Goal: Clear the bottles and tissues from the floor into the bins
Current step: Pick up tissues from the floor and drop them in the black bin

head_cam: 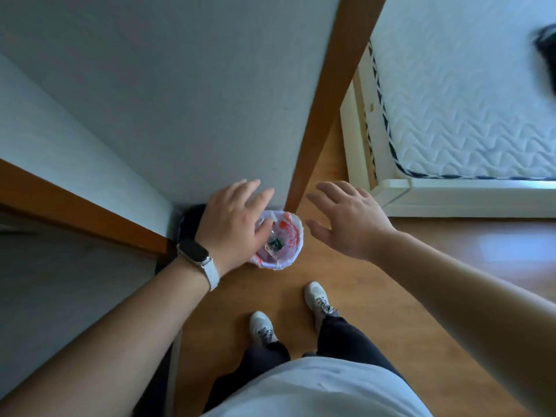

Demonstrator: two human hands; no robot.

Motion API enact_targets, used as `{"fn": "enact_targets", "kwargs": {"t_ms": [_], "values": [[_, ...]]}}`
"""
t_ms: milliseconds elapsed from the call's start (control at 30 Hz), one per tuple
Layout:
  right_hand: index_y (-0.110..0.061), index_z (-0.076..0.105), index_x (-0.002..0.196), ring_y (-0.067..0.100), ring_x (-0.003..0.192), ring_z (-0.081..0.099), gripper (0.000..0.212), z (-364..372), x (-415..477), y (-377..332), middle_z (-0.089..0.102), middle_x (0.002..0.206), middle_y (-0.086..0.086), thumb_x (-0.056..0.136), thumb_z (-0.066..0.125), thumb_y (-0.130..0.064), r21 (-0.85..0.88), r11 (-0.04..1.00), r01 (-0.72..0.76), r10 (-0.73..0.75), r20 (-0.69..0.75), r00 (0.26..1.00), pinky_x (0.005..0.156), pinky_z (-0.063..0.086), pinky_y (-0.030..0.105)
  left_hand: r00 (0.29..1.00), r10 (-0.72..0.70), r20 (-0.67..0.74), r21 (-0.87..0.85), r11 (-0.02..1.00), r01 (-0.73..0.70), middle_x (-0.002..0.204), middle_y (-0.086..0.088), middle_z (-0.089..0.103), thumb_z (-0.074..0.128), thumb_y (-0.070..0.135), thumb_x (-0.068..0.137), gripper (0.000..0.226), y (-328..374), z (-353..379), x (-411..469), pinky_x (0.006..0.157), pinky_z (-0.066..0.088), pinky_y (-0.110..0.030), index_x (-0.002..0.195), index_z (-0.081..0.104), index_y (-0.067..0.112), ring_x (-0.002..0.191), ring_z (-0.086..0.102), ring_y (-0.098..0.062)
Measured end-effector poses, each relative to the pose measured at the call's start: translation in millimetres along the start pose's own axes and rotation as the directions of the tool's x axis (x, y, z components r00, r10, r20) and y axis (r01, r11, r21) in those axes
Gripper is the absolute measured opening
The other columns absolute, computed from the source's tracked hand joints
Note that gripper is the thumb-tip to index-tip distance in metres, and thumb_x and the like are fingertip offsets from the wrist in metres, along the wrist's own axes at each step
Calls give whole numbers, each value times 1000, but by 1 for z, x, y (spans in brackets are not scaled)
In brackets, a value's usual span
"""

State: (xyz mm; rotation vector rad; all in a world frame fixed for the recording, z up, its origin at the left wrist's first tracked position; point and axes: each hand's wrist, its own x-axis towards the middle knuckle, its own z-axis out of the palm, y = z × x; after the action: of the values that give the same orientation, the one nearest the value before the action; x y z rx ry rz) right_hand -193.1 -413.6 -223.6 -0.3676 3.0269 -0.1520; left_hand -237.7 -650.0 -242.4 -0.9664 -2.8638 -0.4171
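Your left hand (231,221) hovered over the lined bin (294,236), fingers spread, holding nothing. Your right hand (352,221) was spread and empty beside it. The bin stood on the floor (301,296) against the wall (180,100), green-labelled litter (275,243) inside.

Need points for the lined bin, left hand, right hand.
lined bin (296,236), head view, right side of its plastic liner
left hand (231,224), head view, back of the hand
right hand (350,221), head view, back of the hand
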Motion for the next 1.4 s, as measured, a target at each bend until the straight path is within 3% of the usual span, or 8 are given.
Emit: {"fn": "enact_targets", "kwargs": {"t_ms": [100, 300, 500, 633, 900, 1033, 1400], "values": [[-25, 52, 129, 27, 121, 49, 57, -26, -20, 8, 53, 131, 1, 89, 31, -60, -28, 999, -44, 44, -18, 999, 93, 44, 42, 999, 53, 12, 43, 998, -53, 129, -16, 59, 54, 39, 85, 49, 19, -17, 12, 92, 46, -48, 126, 61, 14, 117, 54, -37], [-26, 52, 129, 25, 123, 46, 46, -59, -62, 54, 52, 133, 0, 92, 44, -52, -35, 989, -145, 140, -123, 982, 95, 42, 42, 987, 157, 38, 84, 984, -159, 131, -13, 59, 43, 44, 89, 51, 72, -31, 49, 93, 45, -48, 128, 60, 17, 120, 54, -35], [-27, 50, 133, 25, 128, 43, 55, -88, -117, 134, 50, 136, -1, 89, 32, -56, 29, 955, -296, 297, -139, 945, 100, 38, 44, 958, 287, 12, 70, 955, -287, 132, -11, 58, 47, 42, 90, 47, 162, -28, 116, 98, 43, -50, 128, 59, 18, 123, 51, -31], [-24, 56, 127, 28, 124, 48, 53, -103, -161, 202, 54, 133, 1, 89, 34, -54, 37, 923, -382, 381, -220, 898, 97, 40, 44, 922, 387, -19, 65, 920, -386, 132, -12, 57, 49, 40, 90, 46, 238, -20, 168, 99, 44, -52, 128, 59, 18, 124, 51, -32], [-28, 49, 132, 24, 131, 40, 51, -129, -262, 332, 47, 140, -1, 91, 36, -55, 95, 826, -556, 558, -285, 780, 103, 33, 41, 832, 552, -57, 56, 834, -549, 128, -10, 57, 50, 39, 88, 41, 391, 13, 251, 97, 43, -52, 124, 55, 20, 120, 50, -31], [-26, 53, 130, 25, 127, 45, 52, -132, -314, 384, 51, 137, 0, 89, 37, -54, 101, 766, -634, 627, -334, 704, 101, 37, 41, 780, 622, -70, 57, 783, -619, 128, -9, 57, 49, 41, 87, 43, 462, 32, 280, 96, 42, -50, 123, 58, 19, 120, 52, -32], [-21, 58, 126, 28, 121, 52, 53, -138, -398, 463, 57, 130, 3, 88, 41, -53, 170, 583, -794, 782, -380, 493, 95, 43, 43, 650, 760, -6, -1, 650, -760, 131, -7, 56, 44, 46, 89, 49, 584, 68, 353, 98, 41, -48, 128, 56, 20, 122, 50, -30]]}}
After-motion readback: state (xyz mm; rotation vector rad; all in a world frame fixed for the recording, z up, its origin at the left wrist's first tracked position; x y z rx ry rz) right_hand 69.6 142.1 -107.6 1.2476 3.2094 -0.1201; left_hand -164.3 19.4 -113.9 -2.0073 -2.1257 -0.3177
